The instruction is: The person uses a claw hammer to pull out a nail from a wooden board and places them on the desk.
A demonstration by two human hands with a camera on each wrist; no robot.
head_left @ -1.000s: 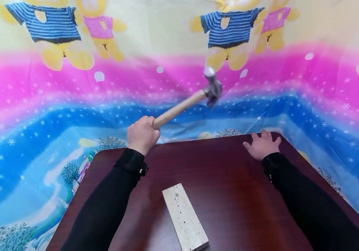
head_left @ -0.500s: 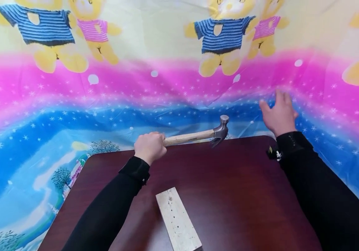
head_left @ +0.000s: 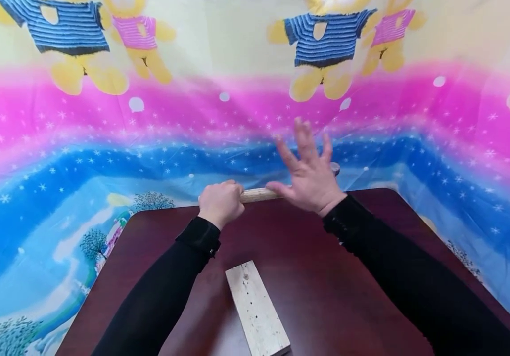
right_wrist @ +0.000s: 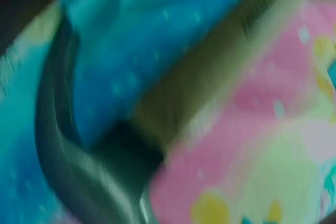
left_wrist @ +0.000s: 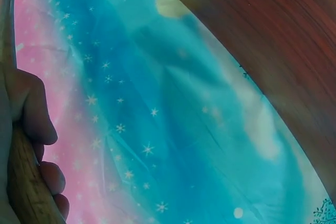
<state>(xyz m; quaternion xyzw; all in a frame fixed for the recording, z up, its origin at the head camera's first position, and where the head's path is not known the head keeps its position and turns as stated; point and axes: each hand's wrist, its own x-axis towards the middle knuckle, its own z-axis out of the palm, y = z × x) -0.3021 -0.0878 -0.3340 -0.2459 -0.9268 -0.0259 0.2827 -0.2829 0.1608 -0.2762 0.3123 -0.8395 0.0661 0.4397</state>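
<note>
My left hand (head_left: 221,202) grips the wooden handle of a claw hammer (head_left: 259,195), held out level above the far part of the table. In the left wrist view the fingers (left_wrist: 39,111) wrap round the handle. My right hand (head_left: 310,173) is spread with straight fingers and overlaps the hammer's head end in the head view. Only a bit of the striking face (head_left: 335,168) shows past it. The right wrist view, blurred, has the dark claw head (right_wrist: 100,182) and the handle (right_wrist: 210,56) close up.
A pale wooden block (head_left: 258,309) with several dark holes along its top lies at the near middle of the dark red table (head_left: 335,287). A printed cloth (head_left: 219,123) with bears and snowflakes hangs behind and around the table.
The left hand has lowered the hammer from a raised tilt to level. The right hand lifted from the table's far right corner, then moved left in front of the hammer.
</note>
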